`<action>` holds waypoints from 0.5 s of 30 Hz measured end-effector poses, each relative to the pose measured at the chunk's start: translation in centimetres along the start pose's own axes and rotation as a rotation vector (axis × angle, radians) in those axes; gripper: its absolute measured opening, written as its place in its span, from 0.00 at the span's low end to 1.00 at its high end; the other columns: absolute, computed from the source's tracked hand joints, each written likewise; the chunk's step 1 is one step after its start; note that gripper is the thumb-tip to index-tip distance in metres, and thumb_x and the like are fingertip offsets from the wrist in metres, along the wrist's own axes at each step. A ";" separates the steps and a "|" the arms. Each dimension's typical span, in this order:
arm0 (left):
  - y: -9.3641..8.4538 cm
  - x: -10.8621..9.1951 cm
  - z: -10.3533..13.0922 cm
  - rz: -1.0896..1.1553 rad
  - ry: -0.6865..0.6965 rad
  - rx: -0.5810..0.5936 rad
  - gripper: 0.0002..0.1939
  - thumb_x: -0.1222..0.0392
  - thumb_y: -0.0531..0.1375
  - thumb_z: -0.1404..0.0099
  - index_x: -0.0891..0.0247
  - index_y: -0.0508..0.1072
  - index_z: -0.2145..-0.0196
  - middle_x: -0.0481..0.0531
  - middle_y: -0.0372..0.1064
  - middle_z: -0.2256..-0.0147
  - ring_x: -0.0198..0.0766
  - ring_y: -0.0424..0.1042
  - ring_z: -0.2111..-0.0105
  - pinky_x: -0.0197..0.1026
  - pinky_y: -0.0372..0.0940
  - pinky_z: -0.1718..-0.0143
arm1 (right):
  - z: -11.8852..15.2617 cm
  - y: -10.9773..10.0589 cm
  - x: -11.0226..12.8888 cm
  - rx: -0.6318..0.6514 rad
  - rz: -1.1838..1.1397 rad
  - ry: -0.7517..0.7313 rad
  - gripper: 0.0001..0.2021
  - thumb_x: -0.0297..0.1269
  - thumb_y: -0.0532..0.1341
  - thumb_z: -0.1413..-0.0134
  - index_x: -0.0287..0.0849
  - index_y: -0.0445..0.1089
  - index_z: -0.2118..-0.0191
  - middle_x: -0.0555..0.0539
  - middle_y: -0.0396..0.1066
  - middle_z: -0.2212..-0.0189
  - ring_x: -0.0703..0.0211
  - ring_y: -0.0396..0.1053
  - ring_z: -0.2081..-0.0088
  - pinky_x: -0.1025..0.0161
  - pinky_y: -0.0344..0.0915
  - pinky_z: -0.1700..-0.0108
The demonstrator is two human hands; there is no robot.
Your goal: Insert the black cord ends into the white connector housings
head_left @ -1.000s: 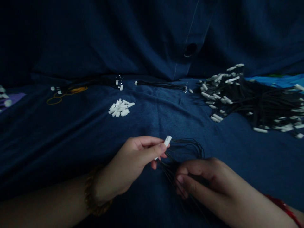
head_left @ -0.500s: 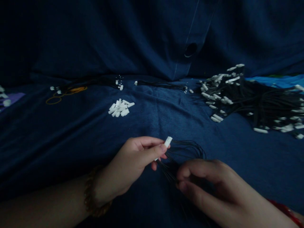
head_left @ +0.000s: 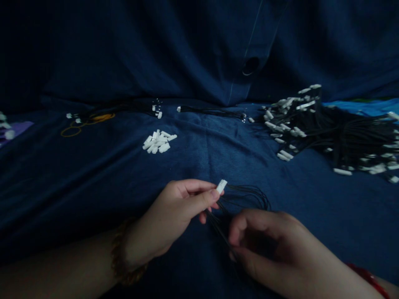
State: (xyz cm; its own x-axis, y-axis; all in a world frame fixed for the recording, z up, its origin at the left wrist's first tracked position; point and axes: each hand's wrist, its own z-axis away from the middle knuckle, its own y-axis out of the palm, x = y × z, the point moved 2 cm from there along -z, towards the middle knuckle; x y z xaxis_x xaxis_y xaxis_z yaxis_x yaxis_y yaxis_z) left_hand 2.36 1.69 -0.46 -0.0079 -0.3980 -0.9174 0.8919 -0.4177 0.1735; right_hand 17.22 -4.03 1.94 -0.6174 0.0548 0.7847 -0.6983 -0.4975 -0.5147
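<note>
My left hand [head_left: 177,211] pinches a white plug connector [head_left: 221,186] between thumb and fingers, its slotted end sticking out past the thumb. Thin black wires [head_left: 254,192] run from the connector, some arching to the right and others hanging down. Lower right, my right hand [head_left: 274,245] is curled, thumb and index fingertip close together around the hanging wires. The wires' far ends are lost in the dark under this hand.
A small pile of white connectors [head_left: 158,141] lies beyond my left hand. Black wire bundles [head_left: 212,111] and yellow rubber bands [head_left: 99,118] are behind it. At right is a large heap of black cables [head_left: 346,128] with white ends. Dark blue cloth [head_left: 93,178] covers the surface.
My right hand has shifted slightly left, and its thumb and index fingertip are a little farther apart. My left hand keeps the connector in nearly the same place.
</note>
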 end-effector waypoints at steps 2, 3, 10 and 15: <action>0.0 0.1 0.0 -0.009 0.003 0.007 0.09 0.57 0.60 0.44 0.64 0.74 0.67 0.47 0.69 0.74 0.28 0.63 0.76 0.30 0.56 0.78 | 0.1 -0.1 0.0 -0.008 0.009 -0.013 0.07 0.28 0.53 0.53 0.44 0.65 0.68 0.53 0.67 0.75 0.67 0.64 0.74 0.73 0.58 0.76; -0.1 0.1 0.0 -0.017 0.008 0.012 0.10 0.56 0.60 0.44 0.64 0.74 0.67 0.47 0.70 0.74 0.28 0.63 0.76 0.30 0.56 0.78 | 0.2 -0.1 0.0 -0.011 0.018 -0.017 0.07 0.28 0.53 0.52 0.44 0.65 0.67 0.53 0.67 0.74 0.67 0.64 0.73 0.72 0.58 0.75; -0.1 0.4 -0.3 -0.066 0.033 0.012 0.11 0.55 0.59 0.44 0.64 0.73 0.65 0.48 0.70 0.72 0.30 0.63 0.75 0.32 0.56 0.77 | 0.4 -0.7 -0.3 -0.006 -0.325 0.086 0.04 0.31 0.52 0.49 0.40 0.59 0.65 0.54 0.58 0.78 0.71 0.55 0.79 0.75 0.54 0.79; -0.2 0.2 -0.1 -0.047 0.026 -0.010 0.10 0.55 0.59 0.43 0.63 0.74 0.67 0.47 0.69 0.73 0.28 0.62 0.76 0.31 0.56 0.77 | 0.9 -1.7 0.3 0.348 -1.110 0.173 0.04 0.33 0.55 0.50 0.38 0.63 0.71 0.54 0.62 0.83 0.76 0.59 0.84 0.80 0.52 0.82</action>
State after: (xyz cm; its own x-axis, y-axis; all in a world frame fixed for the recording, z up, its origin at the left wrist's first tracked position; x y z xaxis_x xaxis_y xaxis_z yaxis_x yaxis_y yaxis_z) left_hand 2.26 1.79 -0.77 -0.0379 -0.3566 -0.9335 0.8953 -0.4270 0.1268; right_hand 18.57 -3.92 3.31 0.2076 0.7109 0.6720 -0.7642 -0.3109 0.5651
